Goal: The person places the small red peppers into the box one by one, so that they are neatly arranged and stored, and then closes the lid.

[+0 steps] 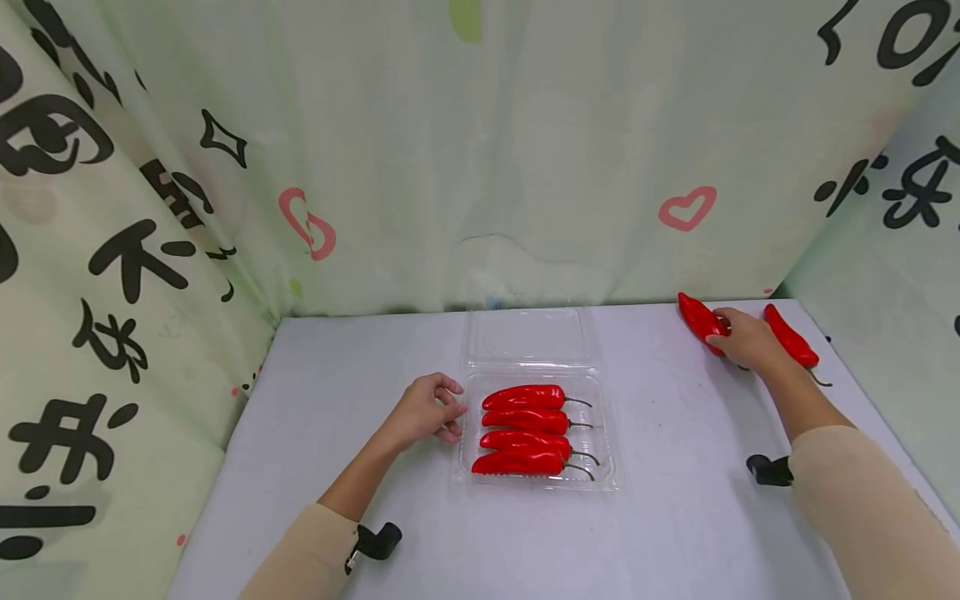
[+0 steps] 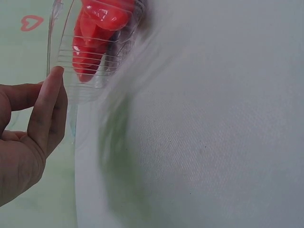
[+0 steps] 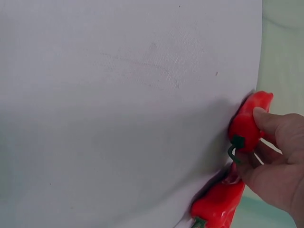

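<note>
Right hand [image 1: 750, 340] grips a long red pepper [image 1: 697, 317] across its body, presumably for balance. Relaxed left hand [image 1: 425, 408] flanks the clear plastic tray [image 1: 607, 442], perhaps to steady it.

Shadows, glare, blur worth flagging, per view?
Head: soft shadow on the table beside the right forearm, faint reflections on the clear container. Left wrist: bright highlights on the peppers, blurred greenish patch on the table, cause unclear. Right wrist: broad, soft-edged shadow across the table near the right hand.
</note>
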A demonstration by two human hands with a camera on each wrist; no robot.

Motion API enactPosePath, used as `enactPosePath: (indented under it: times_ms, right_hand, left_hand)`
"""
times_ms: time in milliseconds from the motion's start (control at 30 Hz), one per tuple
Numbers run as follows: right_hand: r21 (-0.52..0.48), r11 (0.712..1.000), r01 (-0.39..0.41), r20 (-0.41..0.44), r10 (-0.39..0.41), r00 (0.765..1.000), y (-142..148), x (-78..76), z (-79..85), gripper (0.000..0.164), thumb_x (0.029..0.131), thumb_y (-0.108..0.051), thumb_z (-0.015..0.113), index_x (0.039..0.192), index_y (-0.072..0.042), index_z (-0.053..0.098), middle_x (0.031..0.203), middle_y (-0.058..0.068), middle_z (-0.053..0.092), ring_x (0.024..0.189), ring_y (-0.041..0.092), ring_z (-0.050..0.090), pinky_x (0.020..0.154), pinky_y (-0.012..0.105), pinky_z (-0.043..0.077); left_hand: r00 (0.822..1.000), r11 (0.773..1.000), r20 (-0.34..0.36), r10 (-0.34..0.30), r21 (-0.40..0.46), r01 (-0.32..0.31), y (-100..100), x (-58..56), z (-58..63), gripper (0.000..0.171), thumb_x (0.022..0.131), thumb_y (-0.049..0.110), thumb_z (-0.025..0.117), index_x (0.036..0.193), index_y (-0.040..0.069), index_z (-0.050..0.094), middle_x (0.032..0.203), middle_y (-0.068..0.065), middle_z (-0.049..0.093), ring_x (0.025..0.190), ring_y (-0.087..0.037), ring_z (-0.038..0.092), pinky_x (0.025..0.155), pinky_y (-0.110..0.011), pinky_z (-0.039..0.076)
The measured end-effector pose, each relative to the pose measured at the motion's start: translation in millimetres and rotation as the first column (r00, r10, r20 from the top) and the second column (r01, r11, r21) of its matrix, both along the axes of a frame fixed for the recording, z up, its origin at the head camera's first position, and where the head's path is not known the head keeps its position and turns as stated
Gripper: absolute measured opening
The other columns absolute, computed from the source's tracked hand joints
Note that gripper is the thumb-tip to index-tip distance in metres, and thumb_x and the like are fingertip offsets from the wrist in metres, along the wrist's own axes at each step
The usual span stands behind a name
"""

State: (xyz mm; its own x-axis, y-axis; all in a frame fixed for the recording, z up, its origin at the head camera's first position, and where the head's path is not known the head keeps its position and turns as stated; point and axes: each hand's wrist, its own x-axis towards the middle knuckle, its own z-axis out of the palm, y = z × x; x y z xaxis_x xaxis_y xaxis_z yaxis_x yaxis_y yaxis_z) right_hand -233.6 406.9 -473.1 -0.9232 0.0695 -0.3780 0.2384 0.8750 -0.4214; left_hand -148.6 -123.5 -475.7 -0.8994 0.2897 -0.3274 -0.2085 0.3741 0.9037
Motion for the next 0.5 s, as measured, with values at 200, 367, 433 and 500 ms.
enactPosePath:
  times_ms: [200,367,433,500]
  right_hand:
    - [-0.002,1.0,0.027,-0.024,-0.027,0.999,-2.0,3.2,-6.7,0.09,0.097,-0.021,0.07,0.158,0.01,0.012,0.145,0.043,0.03,0.13,0.061,0.029,0.101,0.071,0.049]
    - [0.001,0.999,0.049,-0.038,-0.049,0.998,-4.0,1.6,-7.7,0.089,0.095,-0.02,0.071,0.156,0.012,0.015,0.143,0.042,0.031,0.129,0.061,0.03,0.1,0.071,0.051]
    - [0.001,0.999,0.053,-0.039,-0.053,0.998,-4.6,1.1,-7.6,0.087,0.096,-0.02,0.071,0.156,0.012,0.017,0.143,0.042,0.032,0.129,0.06,0.031,0.099,0.07,0.052]
    - [-0.001,0.998,0.06,-0.041,-0.06,0.997,-5.0,0.8,-7.2,0.085,0.096,-0.02,0.07,0.155,0.012,0.018,0.142,0.042,0.032,0.129,0.06,0.031,0.098,0.069,0.052]
  left_hand:
    - [1.0,1.0,-0.004,0.001,0.001,-0.001,-0.6,0.6,-0.9,0.029,0.096,0.003,0.07,0.121,-0.003,0.057,0.09,-0.018,0.064,0.056,-0.019,0.07,0.057,-0.032,0.063]
    - [1.0,1.0,-0.007,-0.003,0.002,0.003,-0.6,0.2,-0.8,0.029,0.096,0.004,0.07,0.121,-0.003,0.057,0.09,-0.018,0.064,0.056,-0.019,0.07,0.058,-0.032,0.063]
    - [1.0,1.0,-0.007,-0.004,0.003,0.004,-0.6,0.1,-1.0,0.029,0.096,0.004,0.071,0.121,-0.003,0.057,0.09,-0.017,0.064,0.057,-0.019,0.07,0.058,-0.032,0.063]
    - [1.0,1.0,-0.009,-0.004,0.003,0.004,-0.4,0.0,-1.0,0.029,0.096,0.004,0.071,0.121,-0.003,0.057,0.09,-0.017,0.064,0.057,-0.018,0.07,0.058,-0.032,0.063]
